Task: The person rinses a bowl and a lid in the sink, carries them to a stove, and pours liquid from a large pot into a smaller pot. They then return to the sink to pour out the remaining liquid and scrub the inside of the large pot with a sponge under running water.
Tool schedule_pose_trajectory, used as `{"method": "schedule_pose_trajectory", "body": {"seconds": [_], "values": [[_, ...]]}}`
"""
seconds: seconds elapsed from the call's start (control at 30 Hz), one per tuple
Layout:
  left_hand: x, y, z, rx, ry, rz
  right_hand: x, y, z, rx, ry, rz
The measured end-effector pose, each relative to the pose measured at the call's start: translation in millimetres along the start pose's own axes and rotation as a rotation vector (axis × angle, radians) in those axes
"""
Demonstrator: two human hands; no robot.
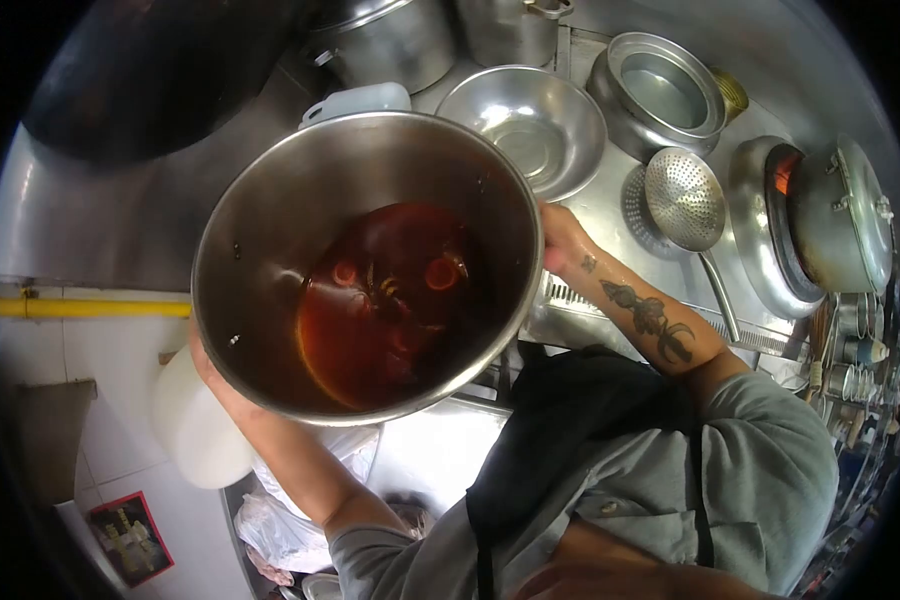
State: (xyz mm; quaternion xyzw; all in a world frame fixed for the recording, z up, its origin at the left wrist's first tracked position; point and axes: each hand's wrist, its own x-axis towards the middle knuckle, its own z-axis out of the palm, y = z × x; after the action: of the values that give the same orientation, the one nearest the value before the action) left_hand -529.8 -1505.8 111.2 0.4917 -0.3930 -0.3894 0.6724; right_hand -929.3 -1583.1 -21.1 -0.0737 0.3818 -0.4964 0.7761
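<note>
A large, deep steel stockpot (270, 180) is held up in front of me, tilted so that I look into it. Dark red-brown liquid (380, 310) lies in its bottom, with a few pieces showing at the surface that I cannot identify. My right hand (562, 238) grips the pot's right side, its fingers partly hidden by the wall. On the lower left, my left hand (206, 362) supports the pot, with most of its fingers behind the wall.
Beyond the pot sit a wide steel bowl (570, 130) and a lidless metal pot (670, 90). A perforated skimmer (685, 200) lies on the right. Farther right, a lidded pot (840, 220) stands by a glowing burner (785, 172). A yellow pipe (100, 306) runs at left.
</note>
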Motion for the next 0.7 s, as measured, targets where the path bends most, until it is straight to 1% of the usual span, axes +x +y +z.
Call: {"method": "schedule_pose_trajectory", "body": {"seconds": [0.1,0.2,0.27,0.33,0.37,0.4,0.47,0.53,0.57,0.63,0.67,0.7], "values": [[19.4,10.2,2.9,0.050,-0.041,0.024,-12.0,-3.1,-6.1,0.049,-0.002,0.038],[48.4,19.9,2.1,0.080,-0.068,0.012,-20.6,-4.3,-5.0,0.100,0.100,0.011],[67.7,22.5,0.6,-0.095,-0.071,-0.136,-36.2,-10.4,-0.7,0.100,0.085,0.021],[85.2,32.0,20.7,-0.524,-0.008,-0.416,-39.9,-14.1,-5.8,0.048,0.085,0.052],[87.8,40.0,28.1,-0.544,0.047,-0.457,-36.6,-13.3,-13.1,-0.004,0.089,0.080],[88.4,49.3,41.3,-0.553,0.090,-0.473,-34.5,-14.9,-17.9,-0.057,0.094,0.105],[92.6,64.4,60.9,-0.554,0.164,-0.476,-53.5,-29.4,-0.1,-0.373,0.068,0.049],[98.3,72.9,73.0,-0.569,0.168,-0.480,-52.5,-33.5,7.5,-0.344,0.108,0.071],[99.0,77.6,77.3,-0.589,0.142,-0.495,-41.6,-27.3,4.2,-0.156,0.158,0.122],[101.3,84.8,90.8,-0.580,0.120,-0.470,-28.4,-20.8,-8.2,-0.202,0.117,0.114],[100.6,87.6,98.5,-0.552,0.127,-0.431,-27.8,-18.9,-18.0,-0.437,0.027,0.055],[101.1,89.2,105.3,-0.524,0.134,-0.391,-15.7,-8.9,-29.1,-0.463,-0.038,0.045]]}}
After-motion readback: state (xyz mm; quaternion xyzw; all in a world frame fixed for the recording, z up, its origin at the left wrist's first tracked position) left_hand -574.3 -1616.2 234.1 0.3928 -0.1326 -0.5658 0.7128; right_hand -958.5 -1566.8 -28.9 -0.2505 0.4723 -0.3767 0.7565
